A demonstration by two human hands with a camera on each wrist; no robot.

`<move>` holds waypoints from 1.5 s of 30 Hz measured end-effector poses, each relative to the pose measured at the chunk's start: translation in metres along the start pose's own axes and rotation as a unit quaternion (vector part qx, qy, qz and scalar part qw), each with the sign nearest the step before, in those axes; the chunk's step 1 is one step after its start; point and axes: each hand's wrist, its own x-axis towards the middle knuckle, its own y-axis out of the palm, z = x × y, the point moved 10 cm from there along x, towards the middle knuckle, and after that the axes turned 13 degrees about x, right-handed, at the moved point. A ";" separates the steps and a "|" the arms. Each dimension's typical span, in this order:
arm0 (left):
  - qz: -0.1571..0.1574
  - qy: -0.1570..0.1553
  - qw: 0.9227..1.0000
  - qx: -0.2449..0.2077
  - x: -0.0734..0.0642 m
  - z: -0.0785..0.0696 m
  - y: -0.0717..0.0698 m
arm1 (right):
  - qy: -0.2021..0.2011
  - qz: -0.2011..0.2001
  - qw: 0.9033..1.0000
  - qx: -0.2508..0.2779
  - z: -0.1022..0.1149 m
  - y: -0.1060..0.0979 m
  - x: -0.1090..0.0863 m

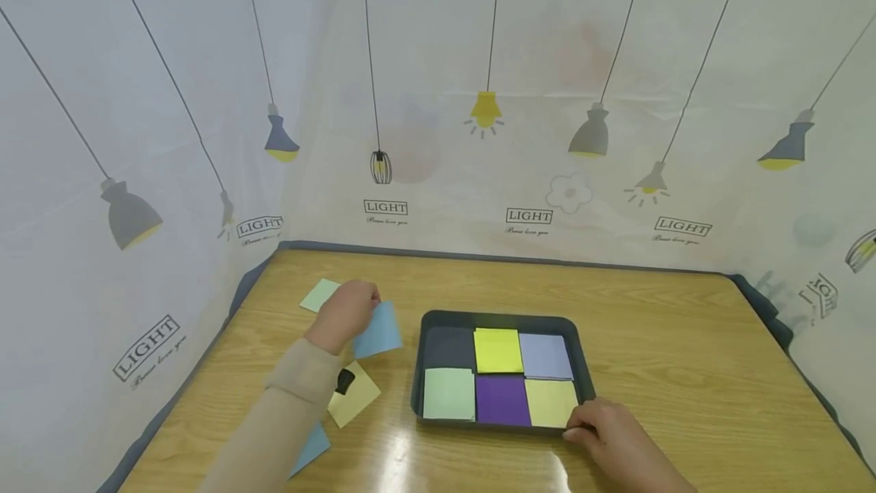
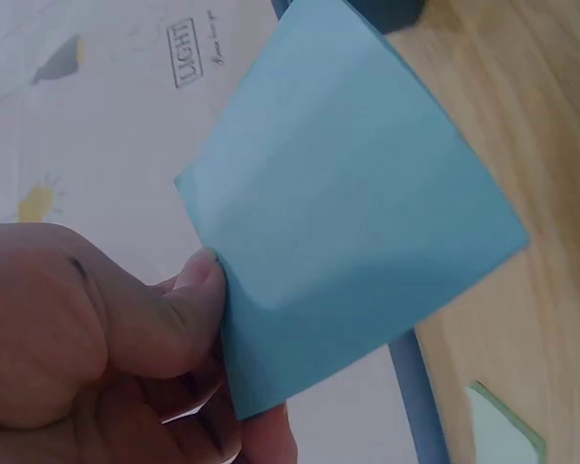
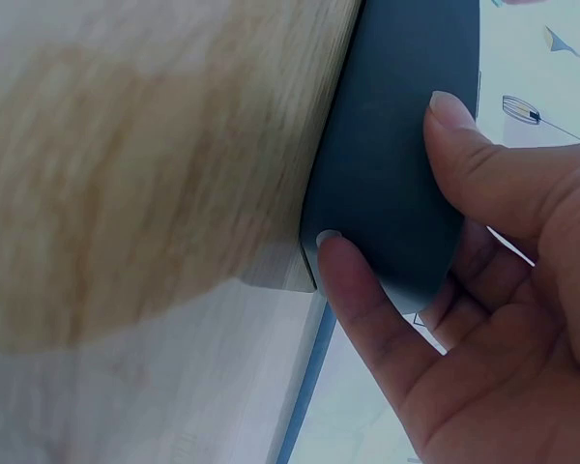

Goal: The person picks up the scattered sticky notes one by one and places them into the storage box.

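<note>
My left hand [image 1: 344, 316] pinches a light blue square sticky note [image 1: 380, 332] by one edge, above the table left of the tray. In the left wrist view the thumb lies on the near face of the blue note [image 2: 358, 193]. My right hand [image 1: 611, 432] grips the near right corner of a dark tray [image 1: 503, 318]. The right wrist view shows thumb and fingertips against the tray wall [image 3: 391, 164]. Inside the tray, two rows of square notes hold a dark one [image 1: 449, 348], yellow [image 1: 498, 351], lavender [image 1: 546, 356], mint green [image 1: 449, 394], purple [image 1: 503, 400] and pale yellow [image 1: 550, 403].
On the wooden table [image 1: 657, 333], a mint green note [image 1: 318, 295] lies behind my left hand. A pale yellow note [image 1: 357, 395] and another blue note [image 1: 312, 447] lie nearer, partly behind the left forearm. White sheeting [image 1: 438, 97] with printed lamps encloses the table's back and sides.
</note>
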 end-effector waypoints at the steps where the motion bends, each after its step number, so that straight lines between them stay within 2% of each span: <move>1: -0.004 0.003 1.000 -0.001 0.001 -0.005 -0.002 | -0.004 -0.003 1.000 -0.003 0.001 -0.001 0.000; 9: -0.023 0.043 0.999 0.001 0.005 -0.047 -0.010 | -0.022 -0.015 1.000 -0.014 0.005 -0.003 0.000; 16: 0.004 0.055 0.998 -0.017 0.010 -0.074 -0.007 | -0.031 -0.016 0.999 -0.018 0.005 -0.001 0.000; 25: 0.013 0.073 0.997 -0.014 0.015 -0.107 0.002 | -0.011 -0.003 1.000 -0.004 0.001 -0.001 0.000; 31: 0.031 0.064 0.997 -0.008 0.016 -0.119 0.014 | -0.016 -0.005 1.000 -0.007 0.002 -0.001 0.001; 38: 0.040 0.072 0.997 0.013 0.021 -0.126 0.030 | -0.003 0.003 1.000 0.000 -0.001 0.001 0.001; 42: 0.031 0.081 0.995 0.048 0.024 -0.129 0.038 | -0.013 -0.004 1.000 -0.003 0.001 0.000 0.001; 45: 0.016 0.085 0.993 0.079 0.024 -0.131 0.041 | -0.007 -0.001 1.000 -0.003 -0.001 0.001 0.001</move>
